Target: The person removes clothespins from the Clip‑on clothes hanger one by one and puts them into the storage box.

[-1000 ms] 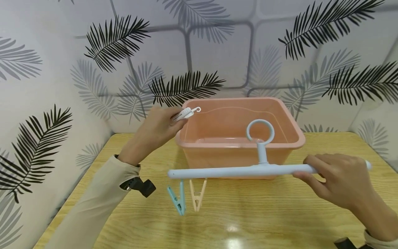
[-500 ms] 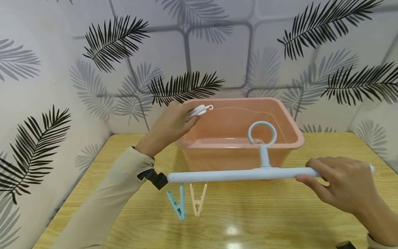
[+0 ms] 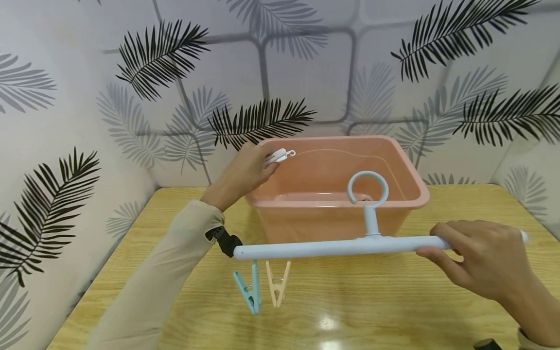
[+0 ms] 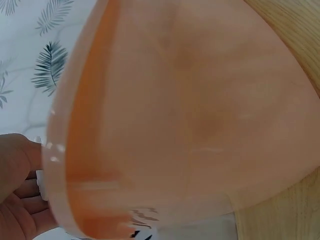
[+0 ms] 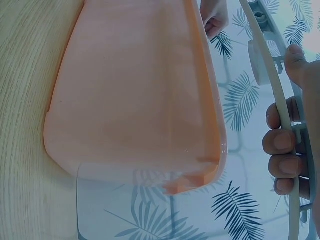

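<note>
My right hand grips the right end of a pale blue clip hanger, which has a round hook standing up from its middle. A blue clothespin and a cream clothespin hang below its left half. In the right wrist view the fingers curl round the hanger's bar. My left hand pinches a white plastic clip with a small hook at its tip, above the left rim of the pink tub. Most of this clip is hidden by the fingers.
The pink tub stands at the back of the wooden table, behind the hanger. Something small and dark shows at its bottom, partly hidden by the hook. A wall with a leaf pattern rises behind and on the left.
My left hand has moved right with the white clip, to above the tub's left rim. The hanger and its two clothespins have come slightly lower in the head view.
</note>
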`<state>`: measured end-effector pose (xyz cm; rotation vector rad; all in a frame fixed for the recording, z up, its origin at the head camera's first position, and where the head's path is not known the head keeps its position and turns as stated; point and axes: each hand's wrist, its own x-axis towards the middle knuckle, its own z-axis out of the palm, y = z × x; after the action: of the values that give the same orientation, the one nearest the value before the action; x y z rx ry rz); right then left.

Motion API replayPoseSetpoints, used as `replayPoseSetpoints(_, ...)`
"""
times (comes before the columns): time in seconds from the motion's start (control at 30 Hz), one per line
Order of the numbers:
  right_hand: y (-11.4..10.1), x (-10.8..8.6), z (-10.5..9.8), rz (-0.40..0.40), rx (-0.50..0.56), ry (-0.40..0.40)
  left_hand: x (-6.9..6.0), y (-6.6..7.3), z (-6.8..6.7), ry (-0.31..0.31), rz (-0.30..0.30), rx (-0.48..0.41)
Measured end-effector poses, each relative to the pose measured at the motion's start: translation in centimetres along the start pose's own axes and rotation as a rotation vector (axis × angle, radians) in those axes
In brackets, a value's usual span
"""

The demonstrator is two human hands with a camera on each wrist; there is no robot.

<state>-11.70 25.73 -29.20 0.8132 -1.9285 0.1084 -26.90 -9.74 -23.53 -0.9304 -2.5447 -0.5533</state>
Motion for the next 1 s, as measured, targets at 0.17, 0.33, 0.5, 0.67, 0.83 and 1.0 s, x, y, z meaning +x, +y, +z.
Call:
replayPoseSetpoints(0.17,-0.1,0.1,-0.2,0.003,0.011,-0.002,0.7,-0.8,0.9,-0.031,-0.048,-0.013)
replayPoseSetpoints(0.33,-0.2,0.3,-0.2,0.001,0.021,0.001,0.9,-1.3,1.5,-0.045,-0.078,-0.001)
replayPoseSetpoints(0.5,-0.1,0.2,-0.2,0.007,0.012,0.002,1.2,-1.5,2.0,-0.054,-0.087,-0.003)
replayPoseSetpoints(0.67,0.0,0.1,-0.2,0.017,0.008,-0.003,1.4,-1.5,2.5,-0.060,-0.087,-0.020)
replayPoseSetpoints(0.83,0.1,0.0,-0.2,0.029,0.005,-0.018,1.4,-1.6,3.0,-0.080,-0.075,-0.010)
replayPoseSetpoints(1.0,0.2,-0.2,-0.1,0.030,0.005,-0.022,1.4,-1.6,3.4,-0.096,-0.084,-0.008)
